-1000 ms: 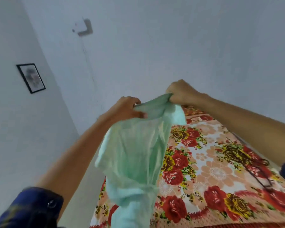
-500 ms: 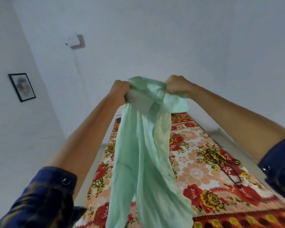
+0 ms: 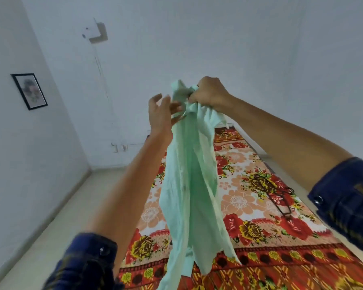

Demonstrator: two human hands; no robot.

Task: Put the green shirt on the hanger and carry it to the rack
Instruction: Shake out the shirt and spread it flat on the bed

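Right hand [image 3: 210, 93] clamps a bunched top edge of the shirt [image 3: 189, 174], fist closed on the cloth, held high in front of the wall. Left hand [image 3: 162, 114] sits just beside it, fingers spread and loose, thumb side brushing the fabric; I can't tell if it pinches anything, looks like no real hold.

Largest down:
- Bed [image 3: 302, 258], floral cover, runs away from the camera under and right of the arms.
- Shirt hangs straight down from the right fist, long axis vertical, lower end passing out the bottom of the view. It's gathered into a narrow column, not spread; collar or shoulders not distinguishable.
- Hanger [image 3: 281, 198], dark wire, lies flat on the cover, down and right of the shirt, well apart from it, under the right forearm.

Key relation: hanger is on the right-arm side, but that hand carries all the shirt's weight. Left hand is free yet has to cross past the hanging cloth to reach it. My read: either pass the shirt to the left and grab the hanger with the right, or lower the shirt onto the bed first. Neck opening isn't found yet, so hanging step is not started. Rack not in view.
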